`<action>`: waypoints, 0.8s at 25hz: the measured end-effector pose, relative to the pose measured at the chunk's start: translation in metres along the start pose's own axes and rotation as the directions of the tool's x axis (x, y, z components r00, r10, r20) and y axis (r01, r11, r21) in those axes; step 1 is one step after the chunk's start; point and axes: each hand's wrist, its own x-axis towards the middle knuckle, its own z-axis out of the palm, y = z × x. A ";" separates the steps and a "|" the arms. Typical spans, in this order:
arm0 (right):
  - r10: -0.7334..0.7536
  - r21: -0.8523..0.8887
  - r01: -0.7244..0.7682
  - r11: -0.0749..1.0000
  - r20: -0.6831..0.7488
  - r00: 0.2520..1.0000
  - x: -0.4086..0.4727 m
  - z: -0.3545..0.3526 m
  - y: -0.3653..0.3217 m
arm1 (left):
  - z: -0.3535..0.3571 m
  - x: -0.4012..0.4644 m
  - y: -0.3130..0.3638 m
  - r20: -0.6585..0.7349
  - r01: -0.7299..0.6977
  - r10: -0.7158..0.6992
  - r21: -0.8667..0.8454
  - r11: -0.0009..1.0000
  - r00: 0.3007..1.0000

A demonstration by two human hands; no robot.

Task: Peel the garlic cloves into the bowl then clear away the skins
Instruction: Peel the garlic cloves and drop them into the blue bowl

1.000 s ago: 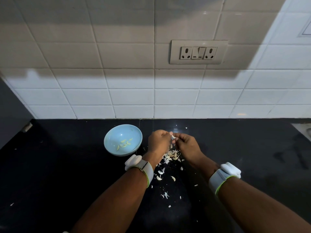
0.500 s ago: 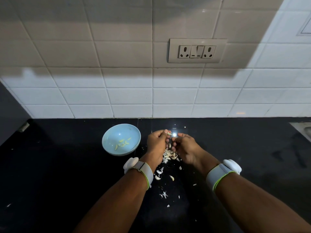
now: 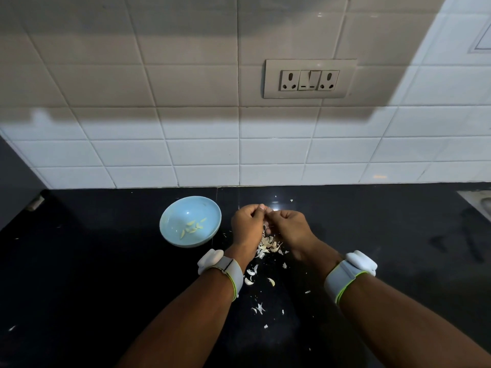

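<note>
A light blue bowl [image 3: 190,221] stands on the black counter [image 3: 106,261] and holds several peeled garlic cloves [image 3: 193,227]. Just right of it, my left hand [image 3: 247,226] and my right hand [image 3: 291,229] meet above a heap of garlic skins [image 3: 268,247]. Both hands have curled fingers that pinch a small garlic clove [image 3: 266,210] between them; most of the clove is hidden by the fingers. More skin scraps [image 3: 259,308] lie scattered toward me between my forearms.
A white tiled wall [image 3: 239,155] with a socket plate [image 3: 309,78] rises behind the counter. A dark cabinet side [image 3: 16,187] borders the left. A sink edge [image 3: 478,201] shows at the far right. White bands sit on both wrists.
Both hands have stayed together over the skin heap, working the clove with small finger movements. The view has shifted slightly; the bowl has not moved.
</note>
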 end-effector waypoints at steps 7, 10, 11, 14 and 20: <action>-0.152 -0.167 0.142 0.976 -0.051 0.987 0.005 0.003 0.010 | 0.003 -0.002 0.003 -0.043 0.185 -0.200 -0.231 0.955 0.979; -0.198 -0.201 0.188 0.961 -0.032 0.980 0.003 0.002 0.012 | 0.001 0.003 0.003 0.030 0.270 -0.272 -0.266 0.925 0.962; -0.198 -0.180 0.192 0.965 -0.018 0.980 0.003 0.001 0.012 | 0.000 0.006 0.002 0.060 0.303 -0.299 -0.273 0.913 0.952; -0.193 -0.112 0.195 0.974 0.030 0.981 0.002 -0.002 0.013 | -0.003 0.015 0.001 0.170 0.438 -0.404 -0.326 0.838 0.899; -0.138 0.051 0.137 0.989 0.016 0.990 0.000 -0.002 0.007 | -0.006 0.018 0.003 0.216 0.443 -0.394 -0.287 0.849 0.894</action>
